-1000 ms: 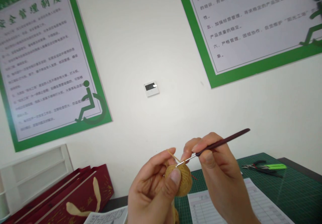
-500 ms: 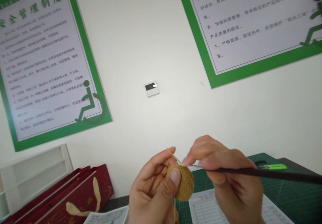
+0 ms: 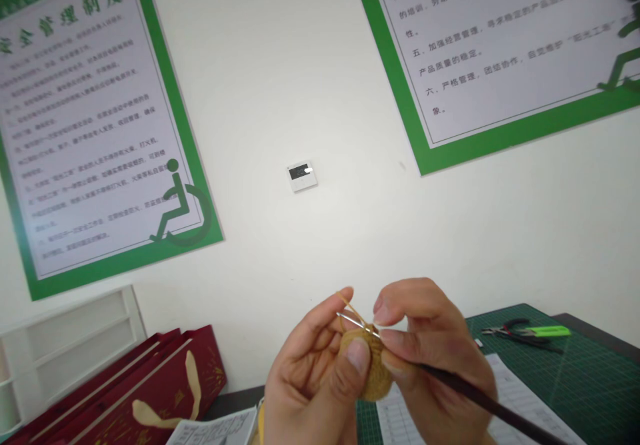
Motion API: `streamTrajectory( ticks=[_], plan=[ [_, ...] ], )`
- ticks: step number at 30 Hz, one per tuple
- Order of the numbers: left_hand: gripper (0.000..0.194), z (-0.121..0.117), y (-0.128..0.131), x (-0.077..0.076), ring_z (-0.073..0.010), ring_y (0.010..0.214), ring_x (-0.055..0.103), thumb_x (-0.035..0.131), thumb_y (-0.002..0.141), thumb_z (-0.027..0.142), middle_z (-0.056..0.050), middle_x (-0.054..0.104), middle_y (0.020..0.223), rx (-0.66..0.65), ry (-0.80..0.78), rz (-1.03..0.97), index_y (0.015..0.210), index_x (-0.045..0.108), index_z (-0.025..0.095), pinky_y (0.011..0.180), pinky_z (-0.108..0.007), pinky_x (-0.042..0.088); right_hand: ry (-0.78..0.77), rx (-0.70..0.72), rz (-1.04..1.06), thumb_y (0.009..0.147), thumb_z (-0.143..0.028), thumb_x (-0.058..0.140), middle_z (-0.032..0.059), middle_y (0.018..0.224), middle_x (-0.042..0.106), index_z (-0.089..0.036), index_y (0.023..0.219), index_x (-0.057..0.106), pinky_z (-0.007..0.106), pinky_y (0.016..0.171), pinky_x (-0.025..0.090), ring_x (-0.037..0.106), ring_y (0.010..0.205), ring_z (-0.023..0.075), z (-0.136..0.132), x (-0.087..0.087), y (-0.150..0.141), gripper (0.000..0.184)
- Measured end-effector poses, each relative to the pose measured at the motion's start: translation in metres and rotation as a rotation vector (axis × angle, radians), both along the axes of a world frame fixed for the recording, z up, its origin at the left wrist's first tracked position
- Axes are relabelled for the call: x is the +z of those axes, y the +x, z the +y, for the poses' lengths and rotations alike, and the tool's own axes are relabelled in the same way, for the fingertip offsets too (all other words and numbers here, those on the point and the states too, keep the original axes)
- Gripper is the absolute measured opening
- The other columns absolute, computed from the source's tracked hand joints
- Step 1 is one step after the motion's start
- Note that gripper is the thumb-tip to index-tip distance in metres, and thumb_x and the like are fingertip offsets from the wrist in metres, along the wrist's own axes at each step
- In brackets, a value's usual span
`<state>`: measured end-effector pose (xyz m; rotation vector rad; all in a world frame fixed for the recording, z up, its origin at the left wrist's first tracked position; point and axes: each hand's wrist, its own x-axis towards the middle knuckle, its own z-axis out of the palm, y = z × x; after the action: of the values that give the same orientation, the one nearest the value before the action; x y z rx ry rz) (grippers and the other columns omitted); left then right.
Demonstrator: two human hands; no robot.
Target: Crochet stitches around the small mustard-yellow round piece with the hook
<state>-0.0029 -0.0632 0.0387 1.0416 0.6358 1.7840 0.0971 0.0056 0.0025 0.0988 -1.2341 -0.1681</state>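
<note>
My left hand (image 3: 315, 372) pinches a round mustard-yellow crochet piece (image 3: 376, 380) between thumb and fingers, with a strand of yarn (image 3: 353, 304) running over its raised index finger. My right hand (image 3: 435, 358) grips a crochet hook (image 3: 480, 395) with a dark handle. The hook's thin silver shaft crosses the top edge of the piece, its tip pointing up and left toward the strand. Right-hand fingertips touch the piece's right edge. The palm side of the piece is hidden by my left thumb and fingers.
A green cutting mat (image 3: 530, 358) bears printed paper sheets (image 3: 510, 392) and pliers with a bright green handle (image 3: 547, 332). Dark red gift bags (image 3: 165, 392) stand at left beside a printed sheet (image 3: 215, 428). Behind, the wall holds a thermostat (image 3: 301, 177) and green-framed posters (image 3: 180, 132).
The hook has swung, its handle now sloping down to the right and its tip showing past the piece. My right hand has lowered and turned, leaving the pliers in view.
</note>
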Motion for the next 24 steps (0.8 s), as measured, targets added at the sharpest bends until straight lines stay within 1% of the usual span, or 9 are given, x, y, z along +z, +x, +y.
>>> streamTrajectory(
  ticks=[2, 6, 8, 11, 15, 17, 20, 22, 24],
  plan=[
    [0.047, 0.001, 0.001, -0.001, -0.0147, 0.072, 0.066, 0.098, 0.052, 0.020, -0.006, 0.075, 0.076, 0.023, 0.003, -0.010, 0.097, 0.085, 0.022, 0.069, -0.021, 0.054, -0.008, -0.042, 0.017, 0.089, -0.005, 0.061, 0.0011, 0.094, 0.063, -0.020, 0.097, 0.065, 0.036, 0.069, 0.055, 0.061, 0.084, 0.0154, 0.004, -0.001, -0.001, 0.018],
    [0.046, 0.004, 0.007, -0.005, -0.0151, 0.071, 0.068, 0.097, 0.052, 0.021, -0.006, 0.076, 0.075, 0.083, 0.053, -0.030, 0.097, 0.085, 0.021, 0.066, -0.019, 0.055, 0.048, -0.373, 0.102, 0.080, 0.003, 0.066, -0.0001, 0.081, 0.064, -0.020, 0.093, 0.067, 0.034, 0.069, 0.053, 0.059, 0.073, 0.0131, -0.001, -0.002, -0.003, 0.027],
    [0.042, 0.004, 0.009, -0.008, -0.0148, 0.069, 0.068, 0.097, 0.054, 0.019, -0.005, 0.077, 0.073, 0.170, 0.128, -0.024, 0.094, 0.085, 0.023, 0.066, -0.018, 0.055, 0.004, -0.362, 0.061, 0.079, 0.000, 0.067, 0.0021, 0.079, 0.066, -0.020, 0.099, 0.067, 0.034, 0.066, 0.053, 0.060, 0.070, 0.0149, -0.006, -0.001, -0.005, 0.027],
    [0.039, 0.005, 0.010, -0.009, -0.0151, 0.068, 0.068, 0.094, 0.058, 0.016, -0.004, 0.076, 0.072, 0.250, 0.213, -0.002, 0.095, 0.085, 0.024, 0.063, -0.019, 0.056, -0.144, -0.102, -0.001, 0.086, -0.009, 0.061, 0.0029, 0.076, 0.066, -0.023, 0.103, 0.065, 0.035, 0.062, 0.050, 0.060, 0.067, 0.0178, -0.013, -0.001, -0.003, 0.023],
    [0.039, 0.007, 0.003, -0.008, -0.0151, 0.075, 0.068, 0.092, 0.061, 0.015, -0.007, 0.077, 0.079, 0.152, 0.125, 0.010, 0.099, 0.084, 0.020, 0.066, -0.017, 0.054, -0.414, 0.272, 0.102, 0.098, -0.023, 0.052, 0.0007, 0.073, 0.058, -0.024, 0.093, 0.064, 0.030, 0.059, 0.043, 0.054, 0.065, 0.0147, -0.014, 0.001, 0.004, 0.013],
    [0.038, 0.008, -0.001, -0.007, -0.0149, 0.076, 0.069, 0.093, 0.060, 0.016, -0.008, 0.078, 0.081, 0.085, 0.074, 0.009, 0.097, 0.084, 0.019, 0.068, -0.017, 0.053, -0.597, 0.514, 0.090, 0.100, -0.034, 0.052, -0.0009, 0.069, 0.054, -0.022, 0.083, 0.062, 0.027, 0.058, 0.039, 0.048, 0.062, 0.0128, -0.010, 0.005, 0.008, 0.024],
    [0.036, 0.009, -0.004, -0.006, -0.0148, 0.074, 0.069, 0.093, 0.060, 0.018, -0.008, 0.078, 0.081, 0.020, 0.040, 0.023, 0.095, 0.085, 0.020, 0.067, -0.018, 0.054, -0.825, 0.933, -0.036, 0.096, -0.049, 0.056, -0.0030, 0.061, 0.045, -0.020, 0.070, 0.053, 0.027, 0.060, 0.038, 0.041, 0.060, 0.0123, -0.006, 0.011, 0.007, 0.039],
    [0.036, 0.009, -0.005, -0.005, -0.0161, 0.076, 0.070, 0.093, 0.060, 0.019, -0.008, 0.078, 0.081, 0.012, 0.042, 0.027, 0.094, 0.085, 0.020, 0.071, -0.019, 0.055, -0.884, 1.113, -0.113, 0.092, -0.050, 0.061, -0.0032, 0.064, 0.046, -0.020, 0.070, 0.050, 0.026, 0.062, 0.038, 0.041, 0.063, 0.0117, -0.005, 0.013, 0.003, 0.039],
    [0.037, 0.009, -0.005, -0.005, -0.0184, 0.080, 0.072, 0.094, 0.059, 0.020, -0.008, 0.079, 0.082, 0.023, 0.051, 0.019, 0.096, 0.085, 0.021, 0.075, -0.022, 0.056, -0.840, 1.170, -0.147, 0.090, -0.047, 0.066, -0.0035, 0.067, 0.050, -0.021, 0.074, 0.050, 0.024, 0.064, 0.040, 0.044, 0.065, 0.0108, -0.005, 0.012, -0.001, 0.035]
  ],
)
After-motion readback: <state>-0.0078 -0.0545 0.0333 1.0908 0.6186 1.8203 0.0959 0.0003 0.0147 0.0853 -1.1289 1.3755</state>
